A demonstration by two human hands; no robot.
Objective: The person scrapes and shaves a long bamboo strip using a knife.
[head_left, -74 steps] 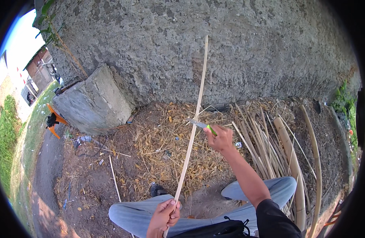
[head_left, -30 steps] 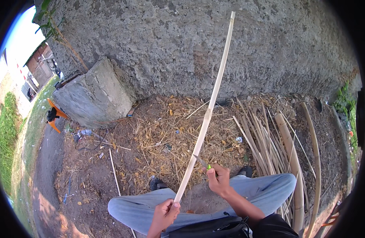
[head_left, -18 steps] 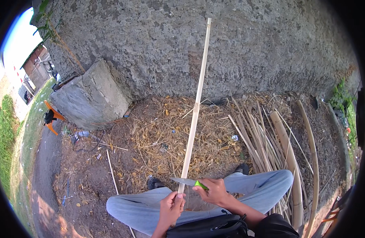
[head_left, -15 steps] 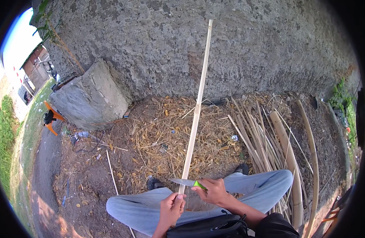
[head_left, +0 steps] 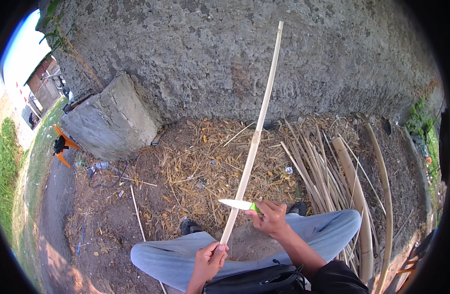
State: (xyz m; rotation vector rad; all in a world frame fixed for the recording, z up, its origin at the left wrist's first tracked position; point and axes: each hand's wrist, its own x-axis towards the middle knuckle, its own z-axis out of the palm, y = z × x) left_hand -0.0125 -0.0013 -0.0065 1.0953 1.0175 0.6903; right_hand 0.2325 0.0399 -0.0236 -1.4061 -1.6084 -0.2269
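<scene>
A long pale bamboo strip [head_left: 255, 139] slants up and away from my lap toward the wall. My left hand [head_left: 210, 259] grips its near end, thumb on top. In my right hand [head_left: 269, 217] is a small knife [head_left: 236, 203] with a green handle. Its bright blade lies across the strip, some way beyond my left hand, with the tip pointing left. The fingers of my right hand are wrapped round the handle and hide most of it.
Split bamboo strips [head_left: 317, 169] lie heaped at my right, beside a thick bamboo pole [head_left: 355, 188] and a thinner curved pole [head_left: 383, 191]. A concrete block [head_left: 115, 117] stands at the left against the rough wall [head_left: 200, 63]. Dry leaves and shavings [head_left: 195, 169] cover the ground ahead.
My right hand and the knife have moved away from my left hand, farther up the strip. The strip's far end has swung to the right. My left hand keeps its grip.
</scene>
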